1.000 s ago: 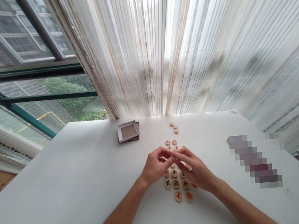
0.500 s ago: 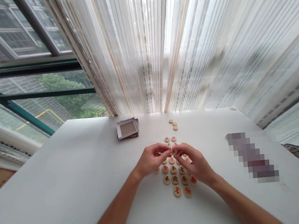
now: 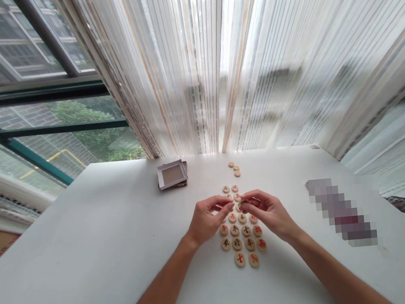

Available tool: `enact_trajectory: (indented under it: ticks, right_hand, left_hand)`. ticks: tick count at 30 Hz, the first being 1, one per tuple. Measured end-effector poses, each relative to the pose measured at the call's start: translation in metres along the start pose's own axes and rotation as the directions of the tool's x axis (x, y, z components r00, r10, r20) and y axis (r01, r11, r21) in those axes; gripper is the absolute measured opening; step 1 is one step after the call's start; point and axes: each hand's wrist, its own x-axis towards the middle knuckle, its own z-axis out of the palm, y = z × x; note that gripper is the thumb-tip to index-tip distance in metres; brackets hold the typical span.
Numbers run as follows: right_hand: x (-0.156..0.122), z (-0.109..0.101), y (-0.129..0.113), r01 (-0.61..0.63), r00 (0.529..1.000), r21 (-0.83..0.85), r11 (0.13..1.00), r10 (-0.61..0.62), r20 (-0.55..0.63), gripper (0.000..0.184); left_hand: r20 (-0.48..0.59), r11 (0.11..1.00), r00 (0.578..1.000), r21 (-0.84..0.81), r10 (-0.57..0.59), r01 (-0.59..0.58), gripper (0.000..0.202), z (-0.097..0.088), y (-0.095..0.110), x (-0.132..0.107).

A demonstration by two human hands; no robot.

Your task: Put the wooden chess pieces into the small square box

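Note:
Several round wooden chess pieces (image 3: 242, 238) with red and black characters lie in rows on the white table (image 3: 107, 245). My left hand (image 3: 206, 220) hovers over the left side of the rows, fingers curled and pinched near a piece. My right hand (image 3: 268, 212) is over the right side, with its fingertips pinched on a small round piece (image 3: 243, 206) at the top of the rows. Two more pieces (image 3: 230, 188) lie just beyond the hands.
A small open cardboard box (image 3: 172, 174) sits at the back left of the pieces. Three plain pieces (image 3: 235, 169) lie near the far edge. A blurred-out object (image 3: 340, 213) rests at the right. Striped curtains and a window stand behind the table.
Both hands have drawn slightly apart. More pieces show in the rows between the hands. The right hand has shifted a little to the right.

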Motion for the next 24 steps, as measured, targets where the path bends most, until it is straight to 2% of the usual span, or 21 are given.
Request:
enact_trajectory:
  ticks: [4,8,14,24]
  right_hand:
    - [0.006,-0.021,0.000,0.038,0.989,-0.019,0.999,-0.040,-0.141,0.022]
    - [0.011,-0.034,0.000,0.064,0.976,-0.048,0.997,-0.073,-0.205,0.019]
    - [0.012,-0.037,0.000,0.050,0.975,-0.124,0.991,-0.075,-0.208,0.023]
    - [0.014,-0.060,-0.002,0.000,0.991,-0.086,0.996,-0.011,-0.135,0.034]
  left_hand:
    - [-0.170,0.999,0.985,-0.040,-0.021,0.014,0.024,-0.021,-0.001,0.008]
    - [-0.290,0.999,0.957,-0.045,-0.013,0.000,0.026,-0.039,-0.003,0.015]
    - [-0.283,0.999,0.959,-0.031,-0.020,0.012,0.027,-0.041,-0.002,0.016]
    - [-0.203,0.996,0.976,0.027,-0.073,0.080,0.029,-0.030,-0.010,0.012]
